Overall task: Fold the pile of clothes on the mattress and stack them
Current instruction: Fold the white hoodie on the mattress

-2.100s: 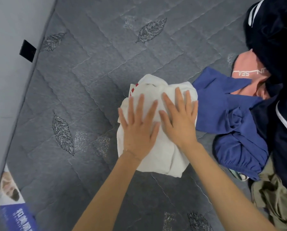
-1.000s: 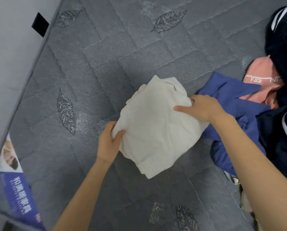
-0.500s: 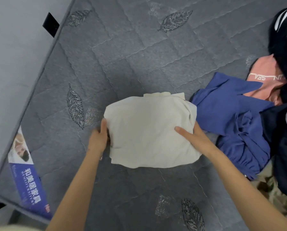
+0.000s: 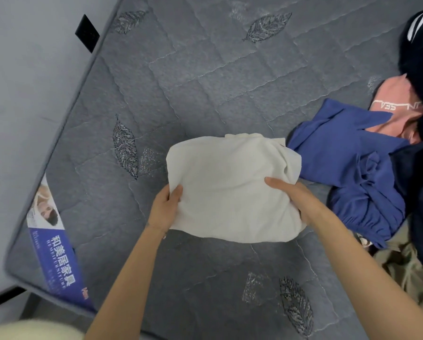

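Grasping folded white garment (image 4: 230, 187) at left edge with left hand (image 4: 165, 209), right edge with right hand (image 4: 294, 195), over grey mattress (image 4: 205, 82), just left of unfolded clothes pile (image 4: 352, 163).

Soft, even, cool indoor light covers my mattress (image 4: 205, 69), leaving only a faint shadow under the white garment (image 4: 230, 192) I hold, with smeary blur toward the lower left corner and wide-angle bending along the mattress's left edge.
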Demonstrator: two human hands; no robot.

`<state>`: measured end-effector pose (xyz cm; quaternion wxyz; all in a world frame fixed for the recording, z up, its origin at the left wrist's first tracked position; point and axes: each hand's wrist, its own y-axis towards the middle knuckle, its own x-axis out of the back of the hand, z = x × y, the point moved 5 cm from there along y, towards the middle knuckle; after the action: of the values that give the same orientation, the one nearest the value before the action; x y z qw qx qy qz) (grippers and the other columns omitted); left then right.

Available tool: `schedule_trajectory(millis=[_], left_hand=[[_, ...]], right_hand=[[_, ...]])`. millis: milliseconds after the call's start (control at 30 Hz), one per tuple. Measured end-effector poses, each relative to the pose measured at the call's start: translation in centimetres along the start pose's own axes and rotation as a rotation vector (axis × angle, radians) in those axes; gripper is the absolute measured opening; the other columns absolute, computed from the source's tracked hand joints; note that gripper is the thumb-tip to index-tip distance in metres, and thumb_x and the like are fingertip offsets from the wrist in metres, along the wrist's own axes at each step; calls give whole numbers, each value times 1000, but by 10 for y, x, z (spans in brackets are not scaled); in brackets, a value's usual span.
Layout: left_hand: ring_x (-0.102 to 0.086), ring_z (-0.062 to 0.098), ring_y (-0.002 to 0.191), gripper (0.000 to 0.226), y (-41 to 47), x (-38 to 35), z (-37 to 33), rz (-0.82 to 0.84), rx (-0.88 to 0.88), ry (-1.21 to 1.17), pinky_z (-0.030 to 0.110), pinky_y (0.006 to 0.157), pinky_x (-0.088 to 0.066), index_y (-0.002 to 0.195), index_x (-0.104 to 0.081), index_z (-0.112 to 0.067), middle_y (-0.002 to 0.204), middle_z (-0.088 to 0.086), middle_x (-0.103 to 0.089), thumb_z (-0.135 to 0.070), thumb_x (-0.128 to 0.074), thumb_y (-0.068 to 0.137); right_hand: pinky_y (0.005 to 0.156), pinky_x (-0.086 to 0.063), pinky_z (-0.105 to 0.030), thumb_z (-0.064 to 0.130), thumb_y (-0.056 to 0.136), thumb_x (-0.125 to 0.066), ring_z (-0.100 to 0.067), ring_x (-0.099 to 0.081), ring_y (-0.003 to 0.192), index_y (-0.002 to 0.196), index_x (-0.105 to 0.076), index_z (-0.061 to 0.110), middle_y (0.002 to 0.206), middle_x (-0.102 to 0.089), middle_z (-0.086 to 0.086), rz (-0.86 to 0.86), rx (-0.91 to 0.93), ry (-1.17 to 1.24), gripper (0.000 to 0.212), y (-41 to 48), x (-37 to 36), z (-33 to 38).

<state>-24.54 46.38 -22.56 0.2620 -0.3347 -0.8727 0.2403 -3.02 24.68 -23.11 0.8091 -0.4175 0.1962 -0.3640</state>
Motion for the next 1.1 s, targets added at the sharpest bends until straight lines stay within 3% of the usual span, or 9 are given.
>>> schedule_trajectory(millis=[67,200,333,467,600,733,900,1000,1100], left_hand=[[-52,12,80,16,3,18,0,-16,-45,41,19,71,-42,95,-60,-15,87,2,-59,-21,-46,101],[-45,0,60,18,3,77,9,-114,-102,29,10,56,-37,84,-57,-10,74,3,-50,-19,-50,99],[-38,15,67,19,10,148,26,-198,-79,71,22,58,-30,83,-53,-8,74,9,-43,-21,-53,98],[-34,5,50,40,15,210,29,-294,-107,155,13,43,-24,60,-37,-16,53,-6,-36,-15,-56,95],[-31,11,54,38,12,259,44,-328,-103,134,25,48,-25,60,-40,-12,54,-6,-38,-12,-58,94],[-38,-5,42,34,5,291,77,-363,-60,91,14,42,-32,62,-48,-16,44,-17,-48,-11,-58,94],[-47,12,58,23,11,298,121,-358,54,26,21,53,-40,76,-59,-3,58,-7,-58,-19,-63,91],[-45,21,73,27,14,291,120,-383,52,104,31,65,-34,85,-62,-2,73,9,-54,-29,-65,88],[-55,30,95,36,3,285,96,-585,-109,487,39,83,-44,124,-59,-8,114,11,-57,-27,-58,93]], right_hand=[[77,-53,-32,47,50,-86,-16,-69,96,115,-61,28,104,-74,7,-11,-2,42,72,-9,-14,-10],[73,-56,-26,32,61,-83,-14,-71,96,119,-61,22,108,-73,4,65,62,167,64,-31,-70,-29],[90,-53,-35,23,68,-83,-15,-68,105,122,-60,23,115,-71,2,149,79,219,59,-43,-147,-46],[93,-51,-34,13,78,-78,-14,-66,107,113,-61,28,117,-70,2,188,56,275,41,-48,-213,-56],[93,-51,-32,14,80,-77,-12,-66,107,118,-59,28,117,-70,5,239,49,289,45,-53,-262,-65],[88,-53,-29,13,79,-77,-11,-68,102,109,-62,31,112,-72,5,239,-9,302,38,-55,-299,-82],[84,-53,-30,17,80,-78,-8,-65,101,111,-60,35,111,-70,9,201,-83,222,41,-49,-307,-104],[95,-50,-35,18,80,-78,-11,-61,111,117,-57,34,124,-65,3,164,-4,141,45,-47,-306,-96],[112,-35,-39,23,71,-85,-19,-44,130,139,-42,16,139,-49,-5,-220,264,-153,81,-56,-296,-77]])
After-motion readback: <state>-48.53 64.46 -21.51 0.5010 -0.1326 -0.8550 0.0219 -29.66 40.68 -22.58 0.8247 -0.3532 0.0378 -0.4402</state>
